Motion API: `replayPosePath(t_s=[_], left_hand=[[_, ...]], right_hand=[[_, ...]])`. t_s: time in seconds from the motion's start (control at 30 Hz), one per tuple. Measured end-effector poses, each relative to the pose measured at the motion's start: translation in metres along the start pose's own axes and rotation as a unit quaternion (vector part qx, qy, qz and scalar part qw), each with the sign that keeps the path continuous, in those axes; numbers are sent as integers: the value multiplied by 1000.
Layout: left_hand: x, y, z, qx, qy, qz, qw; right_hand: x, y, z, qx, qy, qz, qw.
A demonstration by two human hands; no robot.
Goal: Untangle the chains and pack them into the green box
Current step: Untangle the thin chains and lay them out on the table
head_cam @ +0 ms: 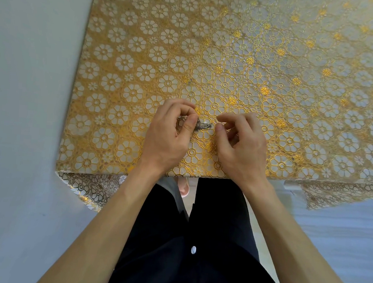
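A small tangled clump of silver-grey chains (202,125) lies between my two hands, just above the near part of the table. My left hand (170,135) pinches the clump's left end between thumb and curled fingers. My right hand (240,142) is to the right of the clump with fingers curled and thumb close to the forefinger; whether a thin strand runs between them is too fine to see. No green box is in view.
The table (280,70) is covered by a gold and white flower-patterned cloth whose front edge hangs down near my wrists. A pale wall (26,78) borders the table's left side. Below the edge are my dark trousers and a light floor.
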State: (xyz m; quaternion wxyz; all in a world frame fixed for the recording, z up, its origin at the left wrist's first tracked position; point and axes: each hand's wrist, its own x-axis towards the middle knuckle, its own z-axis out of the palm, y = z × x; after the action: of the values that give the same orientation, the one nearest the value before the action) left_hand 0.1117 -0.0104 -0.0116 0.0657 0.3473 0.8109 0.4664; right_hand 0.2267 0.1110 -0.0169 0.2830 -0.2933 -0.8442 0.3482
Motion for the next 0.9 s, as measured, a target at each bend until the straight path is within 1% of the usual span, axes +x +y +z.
replayPosePath(t_s=[0.3,0.47,0.67,0.9], left_hand=[[0,1,1,17,-19,1,1000],[0,0,3,30,-23,21,999],[1,-2,4,45,-30,41,998],[1,-4,6,47,-31,40,998]], right_hand=[[0,0,-1,25,-20,-28,999],[0,1,1,29,-20,-30,999],[0,3,4,20,-18,-39,999],[0,0,3,-1,-30,-46,998]])
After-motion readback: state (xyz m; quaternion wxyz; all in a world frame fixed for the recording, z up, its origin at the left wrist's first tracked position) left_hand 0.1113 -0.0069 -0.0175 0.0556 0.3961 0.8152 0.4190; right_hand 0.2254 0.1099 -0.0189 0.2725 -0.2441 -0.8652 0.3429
